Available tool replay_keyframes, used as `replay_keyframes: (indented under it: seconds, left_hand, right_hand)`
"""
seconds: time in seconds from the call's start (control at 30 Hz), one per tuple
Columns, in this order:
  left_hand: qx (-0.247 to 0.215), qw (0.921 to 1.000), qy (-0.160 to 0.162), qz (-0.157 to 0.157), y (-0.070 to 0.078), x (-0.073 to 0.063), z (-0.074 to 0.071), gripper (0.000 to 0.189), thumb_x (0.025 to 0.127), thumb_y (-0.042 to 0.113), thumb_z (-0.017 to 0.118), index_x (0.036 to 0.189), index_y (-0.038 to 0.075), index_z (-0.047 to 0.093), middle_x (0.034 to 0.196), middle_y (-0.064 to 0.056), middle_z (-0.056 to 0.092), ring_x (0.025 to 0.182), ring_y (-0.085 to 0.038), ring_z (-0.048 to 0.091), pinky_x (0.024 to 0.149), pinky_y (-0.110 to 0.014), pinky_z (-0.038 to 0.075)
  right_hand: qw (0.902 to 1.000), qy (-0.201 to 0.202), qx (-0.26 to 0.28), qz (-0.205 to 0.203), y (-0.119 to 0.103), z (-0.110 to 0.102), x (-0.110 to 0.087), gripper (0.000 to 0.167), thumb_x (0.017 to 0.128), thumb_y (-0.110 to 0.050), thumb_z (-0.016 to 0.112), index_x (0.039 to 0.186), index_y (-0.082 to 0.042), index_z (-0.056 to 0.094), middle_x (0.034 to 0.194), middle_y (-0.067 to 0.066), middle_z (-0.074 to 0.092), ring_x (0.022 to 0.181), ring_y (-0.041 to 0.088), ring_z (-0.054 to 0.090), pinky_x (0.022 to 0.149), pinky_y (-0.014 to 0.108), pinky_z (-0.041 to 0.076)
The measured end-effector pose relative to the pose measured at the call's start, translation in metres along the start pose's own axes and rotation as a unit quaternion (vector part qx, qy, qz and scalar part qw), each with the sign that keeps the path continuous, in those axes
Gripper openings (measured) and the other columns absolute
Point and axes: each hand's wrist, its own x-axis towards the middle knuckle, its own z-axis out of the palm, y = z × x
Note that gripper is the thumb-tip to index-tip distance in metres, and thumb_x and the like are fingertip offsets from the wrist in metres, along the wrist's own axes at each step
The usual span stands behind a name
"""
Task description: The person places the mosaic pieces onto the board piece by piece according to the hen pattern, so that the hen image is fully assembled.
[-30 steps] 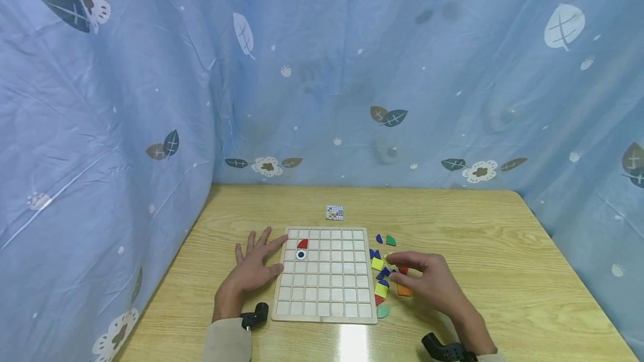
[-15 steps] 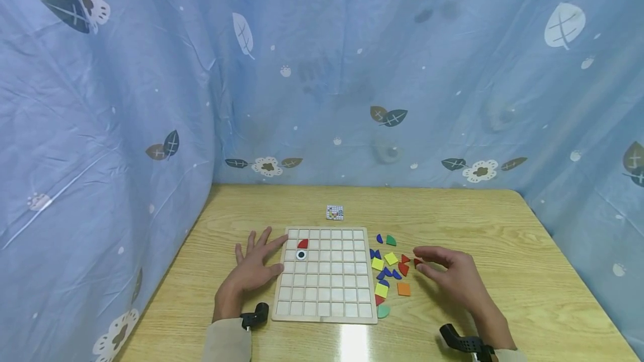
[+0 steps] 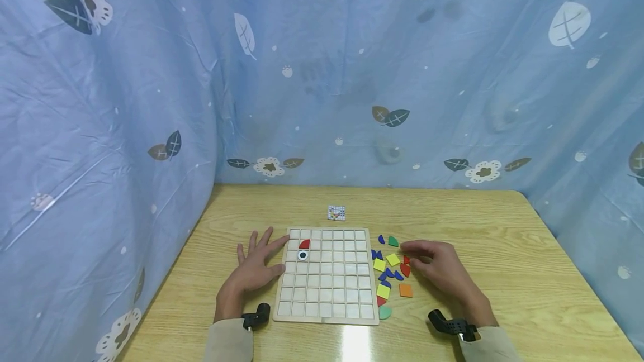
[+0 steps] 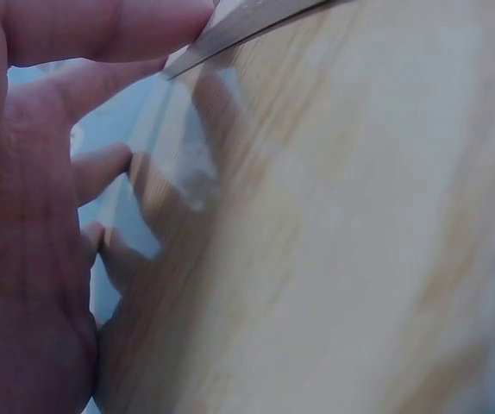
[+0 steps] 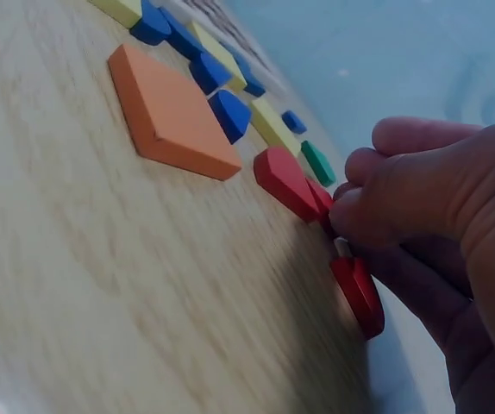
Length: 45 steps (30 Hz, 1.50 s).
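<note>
In the head view my left hand (image 3: 255, 268) lies with spread fingers at the left edge of a wooden grid board (image 3: 332, 281). The board carries a red quarter-round piece (image 3: 304, 244) and a round white piece with a black dot (image 3: 303, 256). My right hand (image 3: 437, 267) hovers over small red pieces, fingers loosely bent. By its thumb are a red triangle (image 3: 406, 260) and a red quarter-round (image 3: 405, 270). In the right wrist view another red piece (image 5: 360, 297) lies on the table under the fingers; whether the thumb touches a red piece is unclear.
Right of the board lie an orange square (image 3: 405, 290), yellow squares (image 3: 383, 291), several blue pieces (image 3: 389, 273), a green piece (image 3: 393, 241) and a pale green piece (image 3: 385, 313). A small patterned card (image 3: 336, 213) sits behind the board. A blue curtain (image 3: 322, 99) surrounds the table.
My right hand moved right from the pile to a red piece, then came back left towards the other red pieces. That red piece is now hidden in the head view. My left hand stayed still.
</note>
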Motion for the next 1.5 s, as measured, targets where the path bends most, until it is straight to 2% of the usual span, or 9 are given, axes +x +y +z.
replay_keyframes:
  seconds: [0.37,0.63,0.83,1.07,1.27,1.4,1.5]
  left_hand:
    - [0.0,1.0,-0.003,-0.001,0.0,0.0,-0.001,0.07,0.1,0.016,0.07,0.167,0.022,0.05,0.184,-0.021,0.009,0.168,-0.052,-0.015,0.122,-0.078,-0.025]
    - [-0.001,1.0,0.001,-0.005,0.0,-0.001,0.0,0.07,0.099,0.016,0.07,0.166,0.023,0.051,0.184,-0.021,0.01,0.168,-0.052,-0.014,0.122,-0.077,-0.025]
    - [-0.003,1.0,0.001,-0.004,0.0,-0.001,0.0,0.07,0.099,0.016,0.07,0.166,0.022,0.051,0.184,-0.022,0.01,0.168,-0.053,-0.014,0.122,-0.078,-0.024]
    - [0.001,1.0,-0.001,-0.007,0.0,0.0,0.0,0.071,0.099,0.017,0.07,0.167,0.023,0.05,0.184,-0.021,0.009,0.168,-0.052,-0.015,0.123,-0.078,-0.024]
    - [-0.002,1.0,-0.005,-0.004,0.0,0.0,-0.001,0.071,0.099,0.017,0.071,0.167,0.023,0.05,0.184,-0.021,0.009,0.168,-0.052,-0.015,0.122,-0.078,-0.025]
    - [-0.002,1.0,-0.001,0.0,0.0,0.0,-0.001,0.071,0.099,0.017,0.072,0.166,0.022,0.051,0.184,-0.022,0.011,0.168,-0.053,-0.014,0.122,-0.079,-0.024]
    - [-0.007,0.9999,0.004,0.006,0.001,-0.001,-0.001,0.07,0.098,0.017,0.072,0.165,0.021,0.052,0.183,-0.024,0.013,0.167,-0.054,-0.013,0.121,-0.079,-0.024]
  right_hand:
    - [0.9997,-0.008,-0.021,-0.004,-0.007,0.0,-0.003,0.032,0.093,0.006,0.079,0.118,-0.012,0.084,0.117,0.004,0.084,0.112,0.029,0.08,0.092,0.04,0.067]
    - [0.9987,0.005,-0.05,-0.005,-0.006,0.004,-0.009,0.033,0.091,0.004,0.081,0.12,-0.013,0.084,0.117,0.002,0.084,0.11,0.026,0.08,0.092,0.041,0.067]
    - [0.9973,0.019,-0.07,0.003,-0.005,0.003,-0.014,0.031,0.091,0.002,0.084,0.116,-0.016,0.085,0.11,-0.005,0.084,0.102,0.016,0.079,0.092,0.036,0.067]
    - [0.9979,0.02,-0.061,0.008,-0.005,0.001,-0.02,0.032,0.092,0.003,0.083,0.12,-0.013,0.084,0.115,-0.002,0.084,0.106,0.021,0.08,0.092,0.037,0.067]
    - [0.9984,0.027,-0.048,0.011,-0.008,0.0,-0.019,0.031,0.092,0.003,0.083,0.119,-0.012,0.083,0.112,-0.001,0.084,0.106,0.023,0.08,0.092,0.039,0.067]
    - [0.9982,0.044,-0.039,-0.014,-0.017,0.0,-0.016,0.03,0.09,0.0,0.087,0.118,-0.011,0.084,0.11,-0.001,0.085,0.102,0.02,0.081,0.091,0.041,0.067]
    - [0.9962,0.061,-0.03,-0.055,-0.027,0.003,-0.009,0.029,0.089,-0.001,0.088,0.116,-0.009,0.084,0.109,-0.001,0.085,0.1,0.021,0.081,0.09,0.042,0.068]
